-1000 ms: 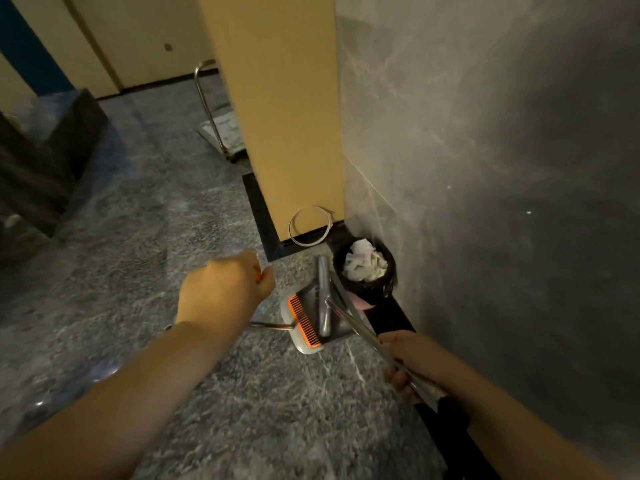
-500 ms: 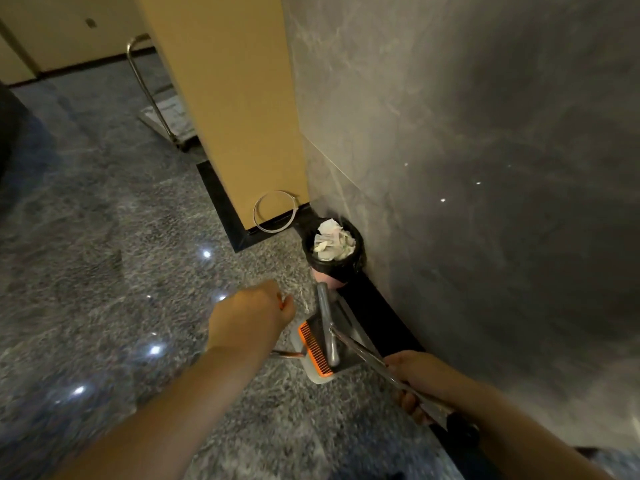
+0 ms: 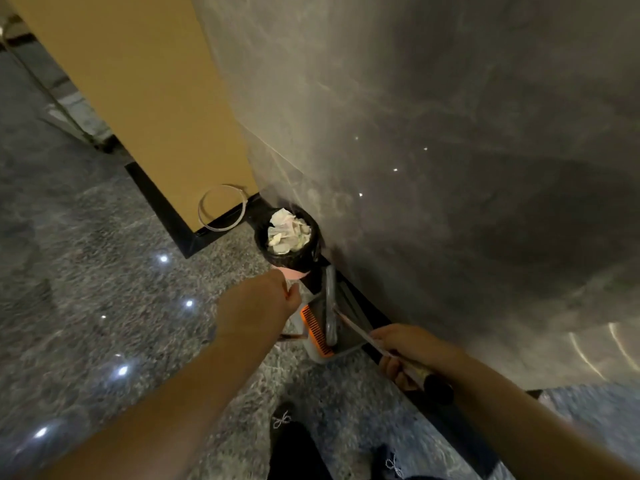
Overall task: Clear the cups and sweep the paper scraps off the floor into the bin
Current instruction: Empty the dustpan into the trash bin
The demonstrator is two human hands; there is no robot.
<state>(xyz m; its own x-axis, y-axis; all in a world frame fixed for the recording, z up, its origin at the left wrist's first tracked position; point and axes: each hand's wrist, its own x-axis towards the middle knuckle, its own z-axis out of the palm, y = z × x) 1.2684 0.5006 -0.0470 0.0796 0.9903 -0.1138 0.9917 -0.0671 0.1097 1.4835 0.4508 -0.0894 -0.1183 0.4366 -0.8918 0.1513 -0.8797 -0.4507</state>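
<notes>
Right hand: fingers curled round a metal handle running down to the dustpan. Left hand: fingers closed; whether they hold anything cannot be told. Dustpan rests on the floor against the wall's foot, just beside the bin, which is heaped with paper scraps.

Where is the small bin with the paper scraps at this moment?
In the head view, the bin stands on the floor at centre, against the grey wall, just beyond the dustpan.
</notes>
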